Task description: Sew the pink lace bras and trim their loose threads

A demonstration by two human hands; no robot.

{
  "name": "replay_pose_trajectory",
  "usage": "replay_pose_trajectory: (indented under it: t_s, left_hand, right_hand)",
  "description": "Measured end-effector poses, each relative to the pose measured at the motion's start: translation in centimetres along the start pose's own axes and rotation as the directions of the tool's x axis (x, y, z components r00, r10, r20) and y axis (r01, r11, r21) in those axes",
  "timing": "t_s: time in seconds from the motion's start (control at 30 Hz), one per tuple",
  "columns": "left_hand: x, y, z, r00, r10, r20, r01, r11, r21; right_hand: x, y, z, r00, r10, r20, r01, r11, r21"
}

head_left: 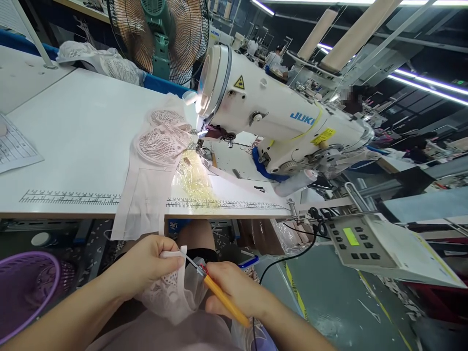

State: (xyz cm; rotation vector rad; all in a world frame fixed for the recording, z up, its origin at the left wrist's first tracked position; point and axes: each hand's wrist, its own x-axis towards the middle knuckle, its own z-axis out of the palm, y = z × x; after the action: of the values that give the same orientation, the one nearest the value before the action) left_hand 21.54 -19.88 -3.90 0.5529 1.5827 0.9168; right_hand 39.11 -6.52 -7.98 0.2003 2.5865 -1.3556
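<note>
At the table's front edge, above my lap, my left hand [153,265] is closed on the white band of a pale pink lace bra [168,300], pinching the strip between thumb and fingers. My right hand [234,290] grips an orange-handled tool [226,301] with a slim metal tip. That tip points at the band beside my left fingertips; whether it touches the fabric I cannot tell. A second pale bra piece [161,146] lies on the white table [80,141], reaching the sewing machine's needle area and hanging over the front edge.
The JUKI sewing machine [270,102] stands behind, with yellow film [193,180] beneath its needle end. A green fan [157,34] is at the back. On the left are a purple basket [32,258] and a paper sheet [16,146]; on the right, a control panel [360,239].
</note>
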Motion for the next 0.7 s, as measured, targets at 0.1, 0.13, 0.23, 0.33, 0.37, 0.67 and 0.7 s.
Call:
replay_pose_trajectory:
  t_s: [0.1,0.13,0.23,0.33,0.37,0.67,0.7]
  left_hand:
    - [-0.04,0.25,0.01,1.000,-0.015,0.001,0.015,1.000,-0.013]
    - [-0.06,0.29,-0.03,1.000,-0.013,0.003,0.013,1.000,-0.014]
    - [-0.05,0.16,-0.25,1.000,-0.004,0.026,0.005,0.999,-0.034]
    - [0.04,-0.03,-0.51,0.999,-0.003,0.038,0.005,0.999,-0.047]
    - [0.07,-0.02,-0.56,0.999,-0.006,0.034,0.007,0.999,-0.045]
    - [0.02,0.86,-0.40,0.999,-0.035,0.001,0.035,0.999,-0.005]
    - [0.01,0.87,-0.40,0.999,-0.037,0.004,0.037,0.999,-0.011]
  right_hand:
    - [-0.14,-0.27,0.18,1.000,-0.008,-0.011,0.009,0.999,0.041]
    - [-0.21,-0.38,0.24,1.000,-0.009,-0.012,0.010,0.999,0.053]
    - [-0.41,-0.75,0.37,1.000,-0.002,-0.015,0.003,0.996,0.085]
    - [-0.47,-1.01,0.50,1.000,0.010,-0.020,-0.008,0.996,0.093]
    - [-0.44,-1.02,0.57,1.000,0.003,-0.029,-0.001,0.996,0.084]
    - [0.06,-0.08,0.99,1.000,-0.006,-0.020,0.006,1.000,-0.013]
    - [0.05,-0.09,0.96,1.000,-0.004,-0.023,0.004,1.000,-0.015]
